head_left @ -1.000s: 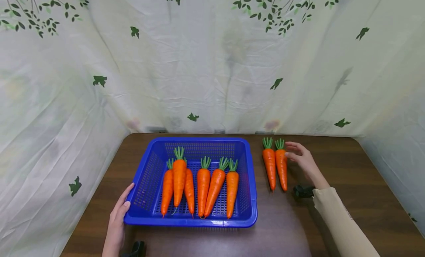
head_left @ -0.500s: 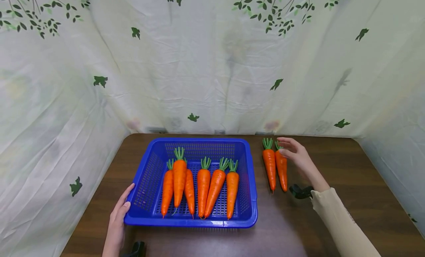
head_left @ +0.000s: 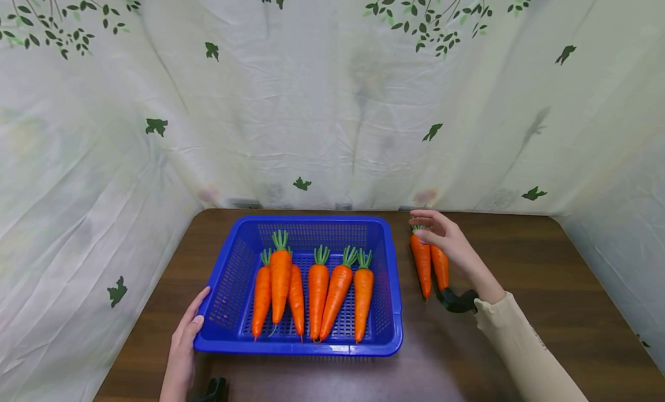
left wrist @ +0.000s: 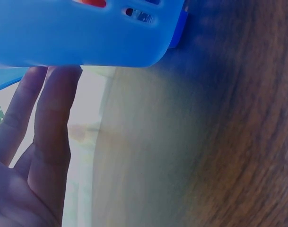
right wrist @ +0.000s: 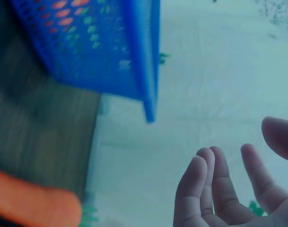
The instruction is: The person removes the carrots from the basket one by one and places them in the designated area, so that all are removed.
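Observation:
A blue plastic basket [head_left: 306, 349] with mesh sides stands on the table, several orange carrots [head_left: 362, 298] lying in it with their green tops toward the back. Straight fingers of my left hand [head_left: 182, 338] rest against the basket's left rim near its front corner. In the left wrist view two fingers [left wrist: 53, 127] reach up to the rim's lower edge. Right of the basket lie a carrot [head_left: 421, 263] and, beside it, a second carrot [head_left: 440, 266]. Over their tops hovers my right hand [head_left: 444, 234], fingers loosely bent and holding nothing, partly covering both.
A brown wooden table [head_left: 525, 263] carries everything, its far edge close to a pale curtain [head_left: 332, 101] printed with leaves. Dark straps sit at both wrists, the right strap [head_left: 457, 301] overlapping the second carrot's tip.
My right hand has moved left, from beside the right-hand carrot to above both carrots' tops. The left hand, the basket and the carrots stay where they were.

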Motion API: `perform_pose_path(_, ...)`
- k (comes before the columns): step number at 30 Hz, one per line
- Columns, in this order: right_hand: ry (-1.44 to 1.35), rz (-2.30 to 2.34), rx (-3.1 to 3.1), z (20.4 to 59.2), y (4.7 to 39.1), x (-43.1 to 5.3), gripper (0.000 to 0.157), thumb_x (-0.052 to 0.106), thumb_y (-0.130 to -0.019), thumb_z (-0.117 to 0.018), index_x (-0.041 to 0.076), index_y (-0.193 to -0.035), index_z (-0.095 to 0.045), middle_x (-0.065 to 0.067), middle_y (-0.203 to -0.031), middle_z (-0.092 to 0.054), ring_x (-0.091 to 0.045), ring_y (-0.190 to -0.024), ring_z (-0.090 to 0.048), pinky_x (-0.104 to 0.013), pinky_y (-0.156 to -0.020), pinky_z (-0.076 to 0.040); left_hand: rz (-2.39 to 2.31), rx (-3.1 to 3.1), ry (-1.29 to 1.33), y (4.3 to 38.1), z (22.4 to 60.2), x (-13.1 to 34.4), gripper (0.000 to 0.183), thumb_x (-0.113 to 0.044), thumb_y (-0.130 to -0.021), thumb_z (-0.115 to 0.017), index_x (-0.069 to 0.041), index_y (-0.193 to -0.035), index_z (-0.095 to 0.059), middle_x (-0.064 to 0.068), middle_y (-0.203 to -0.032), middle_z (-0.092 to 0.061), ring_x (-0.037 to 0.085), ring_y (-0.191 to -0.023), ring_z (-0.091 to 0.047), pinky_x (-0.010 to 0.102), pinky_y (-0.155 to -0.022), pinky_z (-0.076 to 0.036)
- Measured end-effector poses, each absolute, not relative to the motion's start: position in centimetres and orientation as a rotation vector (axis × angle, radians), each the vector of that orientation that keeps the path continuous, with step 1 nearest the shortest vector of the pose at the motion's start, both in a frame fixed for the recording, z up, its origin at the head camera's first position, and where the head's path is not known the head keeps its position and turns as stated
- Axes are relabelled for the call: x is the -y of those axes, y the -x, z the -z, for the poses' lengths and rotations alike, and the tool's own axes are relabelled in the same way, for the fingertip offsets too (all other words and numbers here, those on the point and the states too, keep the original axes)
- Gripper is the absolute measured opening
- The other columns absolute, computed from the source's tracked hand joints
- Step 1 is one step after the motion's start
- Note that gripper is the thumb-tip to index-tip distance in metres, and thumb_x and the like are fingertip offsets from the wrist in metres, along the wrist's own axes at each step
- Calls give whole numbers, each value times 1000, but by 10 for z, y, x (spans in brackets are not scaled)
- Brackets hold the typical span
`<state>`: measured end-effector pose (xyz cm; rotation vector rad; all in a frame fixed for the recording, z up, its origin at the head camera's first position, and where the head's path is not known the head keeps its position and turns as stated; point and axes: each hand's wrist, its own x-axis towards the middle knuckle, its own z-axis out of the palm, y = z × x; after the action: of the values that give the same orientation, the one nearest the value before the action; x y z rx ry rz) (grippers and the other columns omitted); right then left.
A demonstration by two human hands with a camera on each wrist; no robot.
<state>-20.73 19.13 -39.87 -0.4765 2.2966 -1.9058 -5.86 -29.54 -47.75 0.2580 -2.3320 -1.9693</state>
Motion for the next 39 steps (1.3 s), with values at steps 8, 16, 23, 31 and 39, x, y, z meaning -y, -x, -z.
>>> perform_pose_path(8,529,1937,-2224,388,203,-171,40,11,-96,-56,1,-134,-48,-17,-126,-54,-18,-106,-57,-34,-88,-46,1976,2313,-261,59,479,295,47,-30,-104,-31,-21,-150,-33,10,-152,-27,4,-117,-42,14,-83,-39)
perform_pose_path(16,532,1955,-2127,381,197,-152,42,11,-97,-56,1,-136,-45,-28,-131,-48,-42,-116,-47,-39,-91,-45,1989,2311,-250,59,479,296,47,-30,-104,-31,-21,-150,-32,10,-152,-26,6,-118,-41,14,-83,-40)
perform_pose_path(23,544,1930,-2096,382,194,-133,41,9,-97,-55,4,-136,-47,-21,-128,-52,-32,-111,-53,-42,-89,-45,1983,2314,-252,59,478,295,48,-29,-104,-31,-21,-150,-32,9,-152,-26,7,-119,-39,13,-84,-39)
perform_pose_path(31,574,1902,-2050,379,190,-117,44,12,-96,-56,2,-137,-44,-23,-130,-49,-30,-109,-56,-51,-91,-42,1986,2310,-253,59,478,294,48,-30,-103,-31,-21,-150,-33,9,-153,-25,7,-120,-38,13,-84,-38)
perform_pose_path(39,620,1886,-2040,378,189,-102,45,11,-96,-56,1,-138,-43,-22,-129,-51,-33,-109,-56,-52,-90,-42,1992,2304,-238,59,478,294,47,-29,-104,-30,-20,-150,-32,10,-153,-25,8,-121,-38,13,-84,-38)
